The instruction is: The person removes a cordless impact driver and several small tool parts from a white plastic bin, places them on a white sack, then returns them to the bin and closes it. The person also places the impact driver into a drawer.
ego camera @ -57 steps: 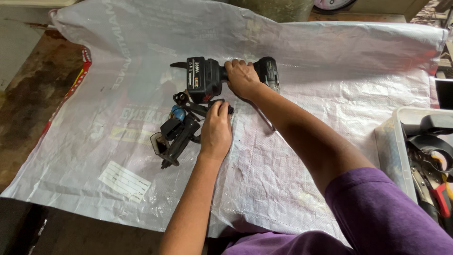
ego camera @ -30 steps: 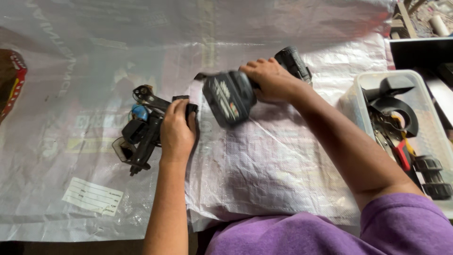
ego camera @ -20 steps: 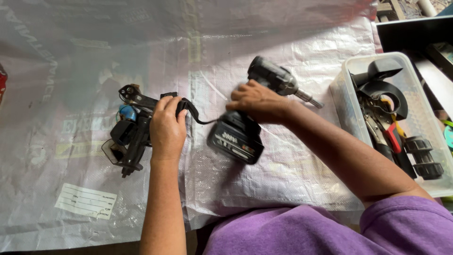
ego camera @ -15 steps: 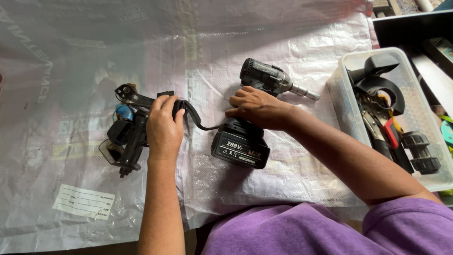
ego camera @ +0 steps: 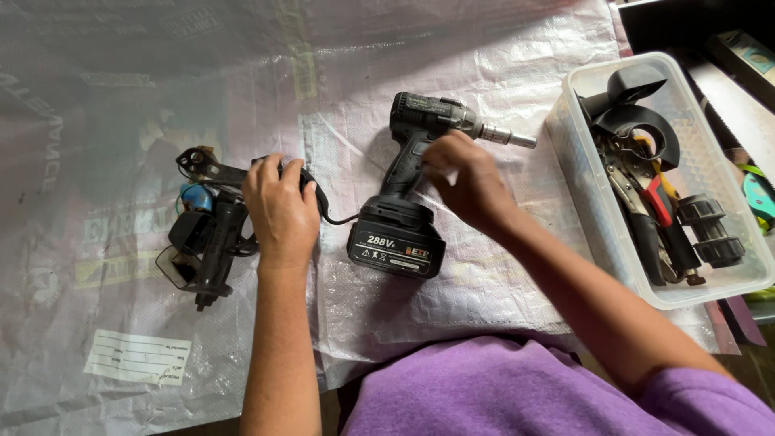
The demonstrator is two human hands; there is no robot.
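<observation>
A black cordless impact driver (ego camera: 416, 190) lies on its side on the white woven plastic sheet (ego camera: 500, 266), battery base toward the person, metal nose pointing at the clear plastic bin (ego camera: 601, 218) of tools to its right. The right hand (ego camera: 468, 182) rests on the driver's handle, fingers curled loosely against it; whether they truly grip it is hard to tell. Left of the driver, the left hand (ego camera: 281, 211) lies palm-down, fingers closed over a small black part with a cord, beside a cluster of dark tools (ego camera: 202, 234)
</observation>
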